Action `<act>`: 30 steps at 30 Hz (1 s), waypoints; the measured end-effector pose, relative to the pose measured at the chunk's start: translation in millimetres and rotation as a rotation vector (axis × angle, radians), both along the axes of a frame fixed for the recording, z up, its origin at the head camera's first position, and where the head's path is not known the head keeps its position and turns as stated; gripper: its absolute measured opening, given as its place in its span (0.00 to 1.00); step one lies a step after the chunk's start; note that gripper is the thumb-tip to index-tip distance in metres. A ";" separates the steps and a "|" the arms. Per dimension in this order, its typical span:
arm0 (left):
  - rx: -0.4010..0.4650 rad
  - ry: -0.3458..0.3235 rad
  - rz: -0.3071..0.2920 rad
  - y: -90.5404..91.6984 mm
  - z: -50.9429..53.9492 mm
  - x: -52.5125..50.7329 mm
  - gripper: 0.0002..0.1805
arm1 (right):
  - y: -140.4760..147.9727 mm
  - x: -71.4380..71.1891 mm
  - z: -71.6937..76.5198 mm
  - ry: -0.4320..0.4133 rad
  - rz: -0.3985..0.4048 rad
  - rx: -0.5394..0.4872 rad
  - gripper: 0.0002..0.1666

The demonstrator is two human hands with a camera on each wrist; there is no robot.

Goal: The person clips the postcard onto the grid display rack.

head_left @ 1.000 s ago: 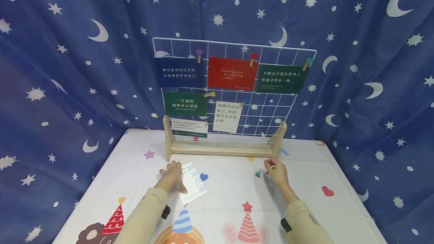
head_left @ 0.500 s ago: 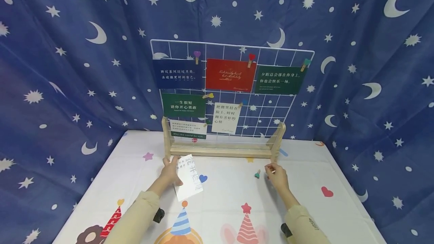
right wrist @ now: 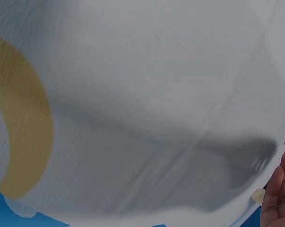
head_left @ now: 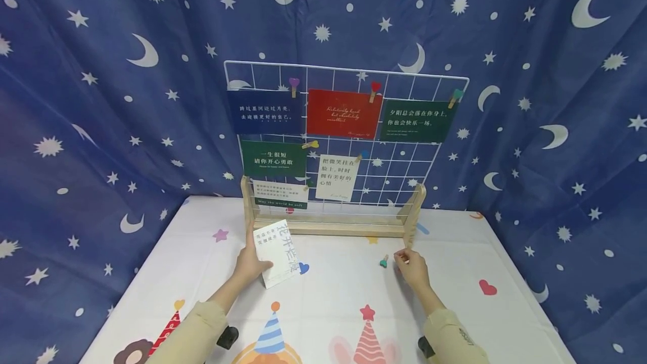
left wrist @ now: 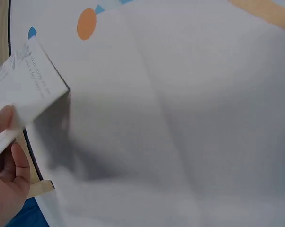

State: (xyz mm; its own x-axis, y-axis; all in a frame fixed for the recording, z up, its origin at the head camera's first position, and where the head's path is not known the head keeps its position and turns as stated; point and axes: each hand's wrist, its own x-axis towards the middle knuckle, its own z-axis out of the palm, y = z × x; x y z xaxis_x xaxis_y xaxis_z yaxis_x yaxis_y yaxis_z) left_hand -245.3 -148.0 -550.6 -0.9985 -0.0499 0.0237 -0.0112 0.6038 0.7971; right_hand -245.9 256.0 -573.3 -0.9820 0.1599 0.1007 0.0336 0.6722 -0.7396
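Note:
My left hand [head_left: 249,264] holds a white card [head_left: 277,254] with printed characters, thumb on its face and fingers behind. The card tilts up off the table, just in front of the wire-grid stand [head_left: 394,176]. In the left wrist view the thumb presses the card [left wrist: 31,80]. My right hand [head_left: 413,268] is near the stand's right foot, fingertips together on what looks like a small pale wooden clothespin, mostly hidden. Beside it on the table lies a clothespin with a green heart [head_left: 384,262]. Only curled fingers [right wrist: 280,194] show at the right wrist view's edge.
Several cards hang clipped on the grid, among them a red card [head_left: 345,113], a navy card [head_left: 265,112] and a white card [head_left: 337,177]. A wooden base [head_left: 328,228] carries the grid. Behind hangs a blue star-and-moon curtain [head_left: 151,156]. The white tablecloth [head_left: 349,280] has party-hat prints.
My left hand has picked the white card up from the table and tilted it upright, moving slightly left and toward the stand. My right hand stays nearly in place.

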 end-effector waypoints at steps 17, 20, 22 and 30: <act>0.331 0.050 0.036 -6.1 10.3 3.7 0.60 | -5.6 2.5 -3.0 -0.047 -0.004 0.007 0.11; 0.330 0.053 0.053 -6.0 12.5 4.8 0.63 | -6.5 2.9 -3.6 -0.056 -0.013 0.013 0.11; 0.346 0.045 0.058 -5.8 13.2 5.1 0.62 | -6.7 3.0 -4.6 -0.054 -0.017 0.016 0.11; 0.349 0.045 0.043 -6.2 10.9 9.2 0.29 | -10.0 4.9 -9.1 -0.064 -0.052 0.058 0.12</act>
